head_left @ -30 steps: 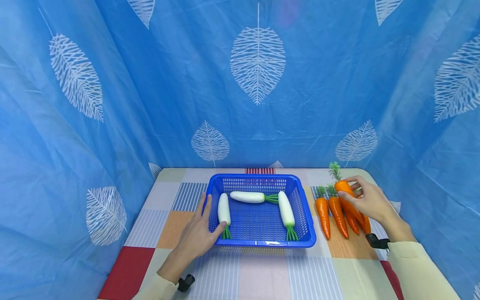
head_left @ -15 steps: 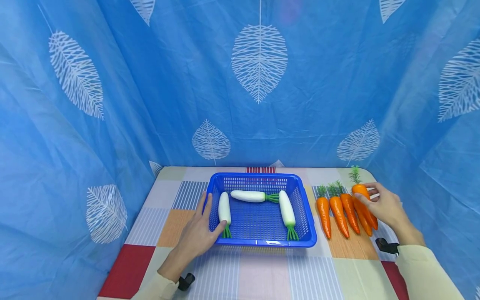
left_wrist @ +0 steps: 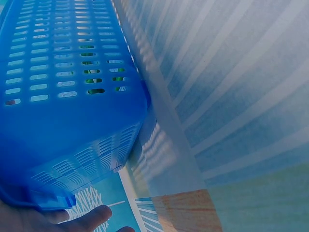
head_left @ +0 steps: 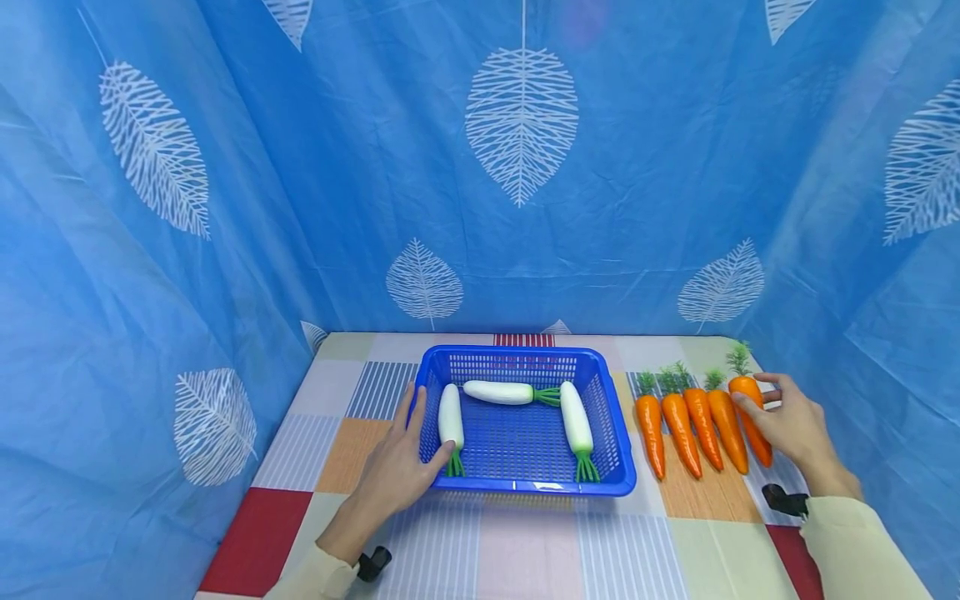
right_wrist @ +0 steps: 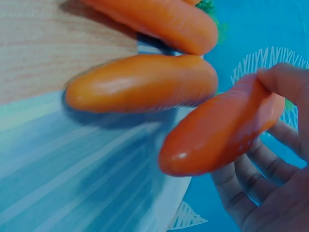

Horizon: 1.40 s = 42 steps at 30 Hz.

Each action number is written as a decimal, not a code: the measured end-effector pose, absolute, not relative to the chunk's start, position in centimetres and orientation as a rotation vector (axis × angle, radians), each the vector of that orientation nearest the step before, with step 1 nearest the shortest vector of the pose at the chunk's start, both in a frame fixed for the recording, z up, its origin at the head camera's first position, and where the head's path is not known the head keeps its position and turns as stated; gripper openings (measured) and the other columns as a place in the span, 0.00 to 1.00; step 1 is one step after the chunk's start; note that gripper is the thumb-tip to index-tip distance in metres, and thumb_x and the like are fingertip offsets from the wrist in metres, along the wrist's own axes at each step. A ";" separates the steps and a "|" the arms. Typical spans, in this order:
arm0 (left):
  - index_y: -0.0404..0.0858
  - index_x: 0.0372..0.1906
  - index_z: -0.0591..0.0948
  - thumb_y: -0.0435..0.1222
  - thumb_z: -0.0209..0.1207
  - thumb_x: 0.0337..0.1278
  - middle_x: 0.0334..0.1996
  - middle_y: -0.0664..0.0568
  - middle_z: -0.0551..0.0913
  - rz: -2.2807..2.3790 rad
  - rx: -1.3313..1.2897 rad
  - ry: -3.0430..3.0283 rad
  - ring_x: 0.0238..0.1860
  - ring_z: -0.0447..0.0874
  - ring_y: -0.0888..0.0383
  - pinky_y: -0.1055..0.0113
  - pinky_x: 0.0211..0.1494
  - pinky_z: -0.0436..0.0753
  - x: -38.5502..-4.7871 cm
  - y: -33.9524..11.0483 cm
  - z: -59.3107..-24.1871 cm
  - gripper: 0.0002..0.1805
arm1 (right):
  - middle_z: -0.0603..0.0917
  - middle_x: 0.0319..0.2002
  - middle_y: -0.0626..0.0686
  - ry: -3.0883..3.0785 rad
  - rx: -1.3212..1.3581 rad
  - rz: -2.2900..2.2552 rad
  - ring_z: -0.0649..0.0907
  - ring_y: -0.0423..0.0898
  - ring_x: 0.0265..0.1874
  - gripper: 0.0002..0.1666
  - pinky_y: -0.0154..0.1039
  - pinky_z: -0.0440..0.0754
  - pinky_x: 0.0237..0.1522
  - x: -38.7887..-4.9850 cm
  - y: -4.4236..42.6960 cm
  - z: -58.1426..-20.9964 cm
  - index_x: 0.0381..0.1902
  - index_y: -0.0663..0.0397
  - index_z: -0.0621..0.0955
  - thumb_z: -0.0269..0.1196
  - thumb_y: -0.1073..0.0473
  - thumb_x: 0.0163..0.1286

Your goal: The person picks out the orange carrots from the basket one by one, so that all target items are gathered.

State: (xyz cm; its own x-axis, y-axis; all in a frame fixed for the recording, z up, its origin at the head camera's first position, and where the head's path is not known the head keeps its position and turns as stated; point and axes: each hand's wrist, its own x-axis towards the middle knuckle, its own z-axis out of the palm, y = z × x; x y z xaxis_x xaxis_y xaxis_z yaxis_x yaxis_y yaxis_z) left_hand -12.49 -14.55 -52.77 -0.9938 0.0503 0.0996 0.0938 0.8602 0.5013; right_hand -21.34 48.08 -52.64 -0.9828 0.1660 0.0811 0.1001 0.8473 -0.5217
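My right hand [head_left: 798, 429] pinches the rightmost carrot [head_left: 752, 421] near its leafy top, thumb on one side and fingers on the other. In the right wrist view this carrot [right_wrist: 217, 130] is tilted, its tip casting a shadow on the cloth. Beside it lies another carrot [right_wrist: 145, 83], and several more form a row to the left. My left hand [head_left: 397, 471] rests at the left side of the blue basket [head_left: 525, 487], fingers extended along the rim and thumb over the near-left corner. Three white radishes, left [head_left: 451, 417], back [head_left: 497, 392] and right [head_left: 576, 418], lie inside.
A patchwork-patterned cloth [head_left: 525, 550] covers the table. Blue curtains with white leaf prints [head_left: 360, 208] hang behind and on both sides, close to the right hand. The basket stands between the left hand and the carrot row.
My right hand has moved to the right with the carrot, lowering it from above the others to the row's right end. The left hand and basket have stayed put.
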 end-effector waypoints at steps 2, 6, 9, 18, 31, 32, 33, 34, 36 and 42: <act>0.41 0.99 0.49 0.61 0.65 0.80 0.99 0.38 0.45 -0.797 -0.116 -2.948 0.84 0.77 0.23 0.26 0.68 0.91 -12.5 -14.5 -52.7 0.59 | 0.79 0.65 0.85 -2.892 -0.235 0.810 0.82 0.80 0.54 0.49 0.56 0.94 0.36 -21.3 48.3 -52.9 0.86 0.70 0.65 0.66 0.38 0.89; 0.41 0.99 0.50 0.61 0.65 0.80 0.99 0.37 0.45 -0.797 -0.120 -2.942 0.85 0.76 0.23 0.25 0.68 0.91 -12.5 -14.5 -52.8 0.59 | 0.77 0.66 0.85 -2.892 -0.263 0.806 0.80 0.81 0.55 0.46 0.61 0.95 0.38 -21.2 48.9 -53.4 0.85 0.68 0.66 0.66 0.40 0.90; 0.42 0.99 0.49 0.62 0.65 0.81 0.99 0.38 0.44 -0.804 -0.114 -2.949 0.86 0.74 0.23 0.24 0.71 0.89 -12.4 -14.5 -52.8 0.59 | 0.77 0.66 0.85 -2.904 -0.271 0.793 0.79 0.81 0.56 0.45 0.65 0.94 0.40 -21.1 49.3 -53.8 0.84 0.67 0.68 0.65 0.39 0.90; 0.41 0.99 0.50 0.61 0.65 0.81 0.99 0.38 0.45 -0.815 -0.117 -2.950 0.86 0.73 0.23 0.24 0.71 0.88 -12.4 -14.4 -52.7 0.58 | 0.76 0.67 0.86 -2.957 -0.297 0.776 0.77 0.83 0.58 0.47 0.72 0.89 0.46 -21.0 49.5 -54.4 0.82 0.69 0.68 0.64 0.35 0.89; 0.42 0.99 0.50 0.61 0.65 0.81 0.99 0.37 0.46 -0.807 -0.119 -2.945 0.85 0.76 0.23 0.26 0.69 0.91 -12.4 -14.4 -52.9 0.59 | 0.79 0.67 0.86 -2.974 -0.286 0.779 0.77 0.83 0.59 0.41 0.78 0.86 0.50 -21.4 50.0 -55.3 0.81 0.71 0.69 0.66 0.46 0.87; 0.42 0.99 0.50 0.61 0.65 0.81 0.99 0.37 0.46 -0.806 -0.119 -2.944 0.85 0.76 0.23 0.26 0.68 0.91 -12.4 -14.4 -53.0 0.59 | 0.79 0.67 0.86 -2.975 -0.286 0.777 0.77 0.84 0.59 0.40 0.80 0.85 0.51 -21.4 50.0 -55.4 0.81 0.71 0.70 0.66 0.47 0.87; 0.42 0.99 0.49 0.61 0.65 0.81 0.99 0.38 0.45 -0.806 -0.117 -2.946 0.85 0.75 0.23 0.26 0.68 0.91 -12.4 -14.4 -53.0 0.59 | 0.79 0.67 0.86 -2.976 -0.287 0.773 0.76 0.84 0.60 0.40 0.81 0.85 0.52 -21.4 49.9 -55.3 0.81 0.70 0.70 0.66 0.48 0.87; 0.42 0.99 0.49 0.61 0.65 0.81 0.99 0.37 0.45 -0.807 -0.119 -2.944 0.85 0.75 0.23 0.26 0.68 0.91 -12.4 -14.5 -53.0 0.59 | 0.79 0.67 0.86 -2.978 -0.285 0.771 0.76 0.84 0.60 0.40 0.82 0.85 0.53 -21.5 49.9 -55.4 0.81 0.70 0.69 0.66 0.48 0.86; 0.42 0.99 0.49 0.61 0.65 0.81 0.99 0.38 0.44 -0.805 -0.118 -2.949 0.86 0.74 0.23 0.25 0.69 0.91 -12.4 -14.5 -53.0 0.59 | 0.79 0.67 0.85 -2.983 -0.293 0.769 0.76 0.84 0.60 0.40 0.82 0.84 0.53 -21.5 49.9 -55.3 0.81 0.70 0.69 0.66 0.48 0.86; 0.40 0.99 0.50 0.60 0.65 0.80 0.99 0.37 0.45 -0.795 -0.134 -2.935 0.84 0.75 0.22 0.26 0.66 0.92 -12.5 -14.6 -52.8 0.59 | 0.76 0.69 0.85 -2.999 -0.331 0.769 0.76 0.84 0.61 0.42 0.83 0.83 0.55 -21.3 49.6 -55.2 0.82 0.70 0.68 0.65 0.46 0.88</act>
State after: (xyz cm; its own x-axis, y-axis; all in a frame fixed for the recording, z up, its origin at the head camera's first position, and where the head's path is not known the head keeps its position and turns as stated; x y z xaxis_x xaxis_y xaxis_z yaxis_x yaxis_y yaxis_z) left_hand -12.48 -14.57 -52.83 -0.9914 0.0593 0.1167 0.1101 0.8599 0.4984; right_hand -21.27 49.57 -55.24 -0.9770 0.2118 -0.0257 0.1980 0.8553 -0.4789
